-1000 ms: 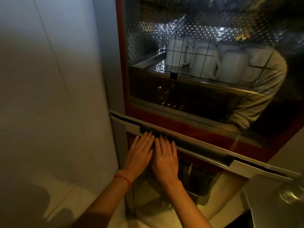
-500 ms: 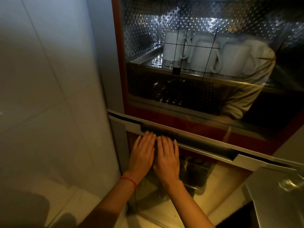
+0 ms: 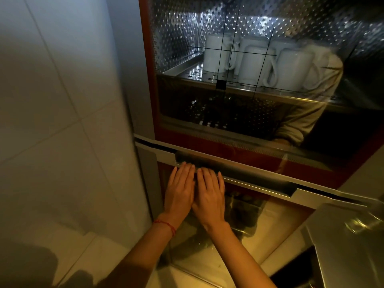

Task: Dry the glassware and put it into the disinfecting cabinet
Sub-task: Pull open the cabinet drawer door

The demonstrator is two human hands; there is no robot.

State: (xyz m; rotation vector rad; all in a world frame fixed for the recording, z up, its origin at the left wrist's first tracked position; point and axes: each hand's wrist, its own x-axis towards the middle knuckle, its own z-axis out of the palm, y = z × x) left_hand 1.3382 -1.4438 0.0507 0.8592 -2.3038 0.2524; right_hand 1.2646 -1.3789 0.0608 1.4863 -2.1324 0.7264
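Two hands lie flat, side by side and touching, fingers straight, on the lower glass door of the disinfecting cabinet (image 3: 259,183): left hand (image 3: 180,192), right hand (image 3: 209,196), fingertips at its recessed handle's edge. White mugs (image 3: 259,63) stand behind the upper door, upper right. A tiled wall (image 3: 62,121) fills the left.

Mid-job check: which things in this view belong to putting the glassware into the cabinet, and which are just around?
Belongs to the job:
- left hand and right hand, flat side by side on the lower glass door
- door handle at their fingertips
- disinfecting cabinet

Just around:
- white mugs on the upper shelf
- tiled wall
- red wrist string
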